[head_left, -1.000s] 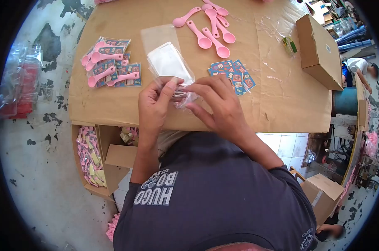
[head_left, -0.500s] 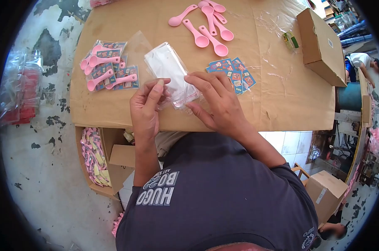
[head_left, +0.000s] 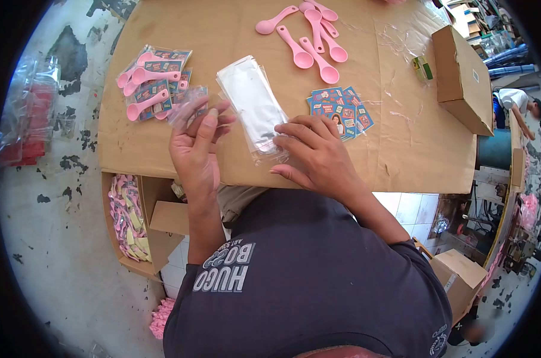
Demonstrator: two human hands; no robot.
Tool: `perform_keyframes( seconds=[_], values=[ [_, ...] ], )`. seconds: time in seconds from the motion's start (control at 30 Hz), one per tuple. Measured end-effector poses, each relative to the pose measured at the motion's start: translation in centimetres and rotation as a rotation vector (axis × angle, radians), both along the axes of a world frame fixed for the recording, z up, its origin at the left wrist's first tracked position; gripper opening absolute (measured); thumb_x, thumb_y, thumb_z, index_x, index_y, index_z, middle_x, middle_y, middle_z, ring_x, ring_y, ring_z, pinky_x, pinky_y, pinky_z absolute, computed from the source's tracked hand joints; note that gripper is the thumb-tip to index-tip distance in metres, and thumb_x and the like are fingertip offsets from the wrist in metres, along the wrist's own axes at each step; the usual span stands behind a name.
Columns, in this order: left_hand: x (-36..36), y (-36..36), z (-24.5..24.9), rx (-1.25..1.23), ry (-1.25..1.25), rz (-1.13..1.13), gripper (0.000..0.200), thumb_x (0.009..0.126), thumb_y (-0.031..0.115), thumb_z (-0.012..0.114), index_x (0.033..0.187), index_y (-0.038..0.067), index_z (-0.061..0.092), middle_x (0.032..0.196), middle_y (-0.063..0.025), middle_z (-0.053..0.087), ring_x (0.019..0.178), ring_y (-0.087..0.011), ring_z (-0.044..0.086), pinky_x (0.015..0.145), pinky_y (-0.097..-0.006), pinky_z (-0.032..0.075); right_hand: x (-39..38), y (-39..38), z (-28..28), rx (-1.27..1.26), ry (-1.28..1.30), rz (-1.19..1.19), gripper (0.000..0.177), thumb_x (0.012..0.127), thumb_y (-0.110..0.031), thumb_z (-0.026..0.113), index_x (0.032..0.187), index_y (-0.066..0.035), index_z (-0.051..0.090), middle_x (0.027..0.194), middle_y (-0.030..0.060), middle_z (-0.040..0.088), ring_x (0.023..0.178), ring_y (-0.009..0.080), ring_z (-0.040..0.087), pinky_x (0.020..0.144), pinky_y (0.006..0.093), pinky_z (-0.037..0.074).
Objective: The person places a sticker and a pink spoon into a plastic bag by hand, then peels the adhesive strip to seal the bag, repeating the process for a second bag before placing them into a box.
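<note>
My left hand [head_left: 197, 146] is closed with thumb against fingers, and a crumpled clear plastic bag [head_left: 188, 108] shows at its fingertips. A stack of clear plastic bags [head_left: 249, 98] lies on the table in front of me, slightly tilted. Over the lower right edge of that stack rests my right hand [head_left: 318, 149], fingers stretched and thumb apart, holding nothing. Just beyond its fingers are printed blue cards [head_left: 327, 104], loosely fanned. Left of the stack is a pile of bagged cards with pink measuring spoons [head_left: 157, 76], partly hidden behind the left hand's bag.
Loose pink measuring spoons [head_left: 294, 49] lie at the far side of the brown-covered table [head_left: 401, 149]. A cardboard box [head_left: 458, 80] and a small green-yellow packet [head_left: 422, 70] are at the right. An open carton [head_left: 127, 221] of pink items stands below the left edge. Another person [head_left: 517, 101] is at far right.
My left hand has moved left, away from the stack, with a clear bag at its fingers. My right hand stays by the stack's lower edge. The view has shifted slightly.
</note>
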State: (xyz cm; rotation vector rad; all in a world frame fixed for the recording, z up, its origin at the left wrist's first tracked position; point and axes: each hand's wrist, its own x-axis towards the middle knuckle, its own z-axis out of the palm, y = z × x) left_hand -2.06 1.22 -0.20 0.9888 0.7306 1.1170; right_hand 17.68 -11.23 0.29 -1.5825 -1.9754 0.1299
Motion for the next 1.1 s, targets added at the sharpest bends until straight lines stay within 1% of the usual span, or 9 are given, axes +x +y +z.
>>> perform_keyframes(
  seconds=[0.07,0.3,0.5,0.57,0.7,0.8,0.87,0.97,1.1],
  values=[
    [-0.2,0.2,0.2,-0.016,-0.027,0.078,0.03,0.1,0.01,0.068,0.128,0.0,0.062,0.107,-0.0178,0.076,0.093,-0.0205,0.075,0.08,-0.0284,0.058,-0.1,0.1,0.0,0.0,0.008,-0.001,0.048,0.087,-0.044,0.077,0.113,-0.006,0.07,0.123,0.0095,0.066,0.121,0.0302,0.057,0.106,0.0466,0.04],
    [-0.1,-0.5,-0.8,-0.024,-0.122,0.016,0.025,0.099,0.01,0.07,0.121,0.0,0.063,0.105,-0.0206,0.076,0.091,-0.024,0.076,0.078,-0.0297,0.06,1.4,0.6,1.5,0.044,0.021,-0.086,0.045,0.086,-0.038,0.078,0.115,-0.005,0.07,0.126,0.0104,0.066,0.122,0.0304,0.057,0.105,0.0463,0.042],
    [0.5,-1.2,0.0,-0.063,-0.094,-0.141,0.025,0.101,0.011,0.066,0.124,0.003,0.062,0.121,-0.0215,0.072,0.097,-0.0235,0.074,0.079,-0.0285,0.062,6.4,-1.8,2.8,-0.042,-0.087,-0.342,0.042,0.085,-0.022,0.08,0.123,-0.007,0.068,0.125,0.0113,0.066,0.115,0.032,0.058,0.098,0.0432,0.048],
    [0.8,-1.3,0.2,-0.092,-0.118,-0.21,0.028,0.102,0.012,0.063,0.128,0.003,0.061,0.132,-0.0223,0.067,0.107,-0.0238,0.072,0.083,-0.0315,0.061,6.7,-2.3,2.7,-0.097,-0.049,-0.391,0.041,0.086,-0.019,0.079,0.123,-0.006,0.068,0.12,0.0112,0.066,0.112,0.0313,0.058,0.097,0.0425,0.049],
    [2.3,-2.1,1.9,-0.189,-0.184,-0.236,0.032,0.103,0.013,0.061,0.132,0.001,0.061,0.133,-0.0193,0.066,0.106,-0.0194,0.069,0.087,-0.0311,0.059,6.6,-2.6,2.1,-0.114,0.075,-0.401,0.042,0.084,-0.016,0.078,0.123,-0.007,0.066,0.111,0.0121,0.064,0.109,0.0313,0.058,0.094,0.0428,0.048],
    [2.5,-1.8,0.9,-0.125,-0.205,-0.29,0.036,0.104,0.014,0.061,0.135,-0.002,0.06,0.129,-0.0165,0.067,0.098,-0.0148,0.065,0.089,-0.0292,0.055,7.1,-2.7,1.6,-0.072,0.131,-0.458,0.035,0.084,-0.012,0.079,0.117,-0.006,0.068,0.104,0.0111,0.064,0.098,0.0288,0.061,0.085,0.042,0.049],
    [2.8,-1.7,0.8,-0.072,-0.12,-0.308,0.036,0.103,0.012,0.063,0.135,-0.005,0.06,0.12,-0.0136,0.07,0.086,-0.0122,0.061,0.086,-0.0251,0.052,7.5,-3.1,1.4,0.058,0.222,-0.481,0.022,0.086,-0.009,0.078,0.107,-0.004,0.071,0.094,0.0096,0.064,0.08,0.0247,0.062,0.072,0.0393,0.05],
    [3.4,-1.8,1.4,-0.015,-0.078,-0.329,0.038,0.101,0.008,0.066,0.137,-0.004,0.059,0.116,-0.015,0.072,0.09,-0.0144,0.067,0.089,-0.0268,0.055,7.6,-3.6,2.8,0.226,0.266,-0.571,0.011,0.092,-0.008,0.074,0.1,-0.001,0.071,0.084,0.0084,0.063,0.068,0.0194,0.06,0.061,0.0341,0.047],
    [4.6,-2.6,2.4,-0.089,-0.104,-0.275,0.039,0.099,0.006,0.068,0.136,-0.003,0.059,0.112,-0.0172,0.074,0.097,-0.0188,0.072,0.094,-0.0318,0.059,7.4,-4.6,2.2,0.202,0.461,-0.627,0.011,0.098,-0.01,0.07,0.102,0.0,0.07,0.082,0.0054,0.065,0.065,0.0112,0.058,0.056,0.027,0.045]
  ],
)
